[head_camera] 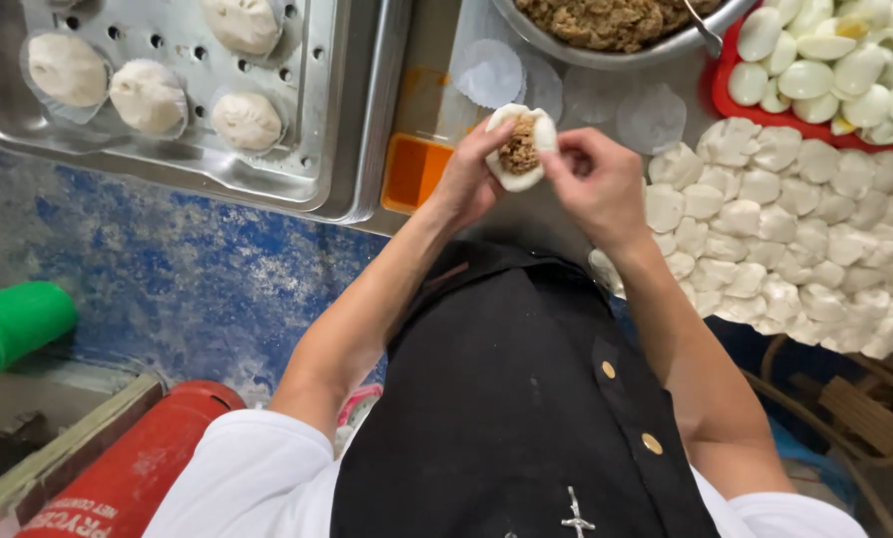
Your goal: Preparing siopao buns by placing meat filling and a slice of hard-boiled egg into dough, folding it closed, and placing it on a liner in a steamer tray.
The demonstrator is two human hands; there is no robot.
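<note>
Floor, far left: a green plastic cup (8, 324) lies on its side, and a red gas cylinder (133, 468) lies beside the person's left elbow.
Steamer tray: a perforated metal tray (322, 120) at the upper left holds four finished white buns (148, 95), each on its own paper round.
Left arm: bare from a white sleeve, bent at the elbow and reaching up and inward over a black apron (506, 399).
Left hand: the left hand (471, 179) cups the half-closed bun (521, 149) from below and the side, fingers curled around the dough, thumb at its rim.
Bun: held in the air above the desk (437, 40) edge, between both hands, its brown minced filling showing at the open top.
Right hand: the right hand (596, 179) is loosely curled, thumb and forefinger pinching the bun's right edge.
Right arm: forearm angled up from the lower right, wrist bent inward.
Behind the hands: paper rounds (491, 72) and a metal bowl of minced filling (606, 20).
Right side: a heap of white dough pieces (795, 239), and a red tray of peeled eggs (835, 60) above it.
</note>
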